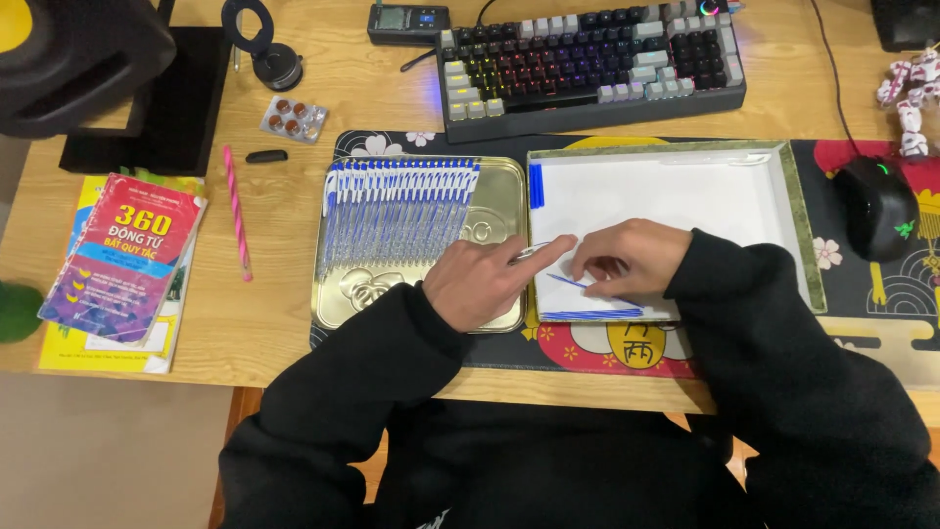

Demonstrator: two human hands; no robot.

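Observation:
A gold metal tray (494, 206) on the desk holds a row of several blue-capped pens (392, 211) laid side by side. To its right stands a white shallow box (676, 196) with a green rim, with blue caps (536, 185) at its left edge and thin blue refills (587, 313) along its near edge. My left hand (485, 279) rests over the tray's right edge, its forefinger pointing into the box and holding a clear pen barrel. My right hand (627, 257) is in the box, fingers pinched on a blue refill (568, 282).
A lit keyboard (587, 64) lies behind the box, a black mouse (878, 206) to the right. A pink striped pencil (236, 211), a blister pack (293, 119), books (122, 260) and a black stand (147, 98) lie to the left. A patterned desk mat (881, 294) lies under the tray and box.

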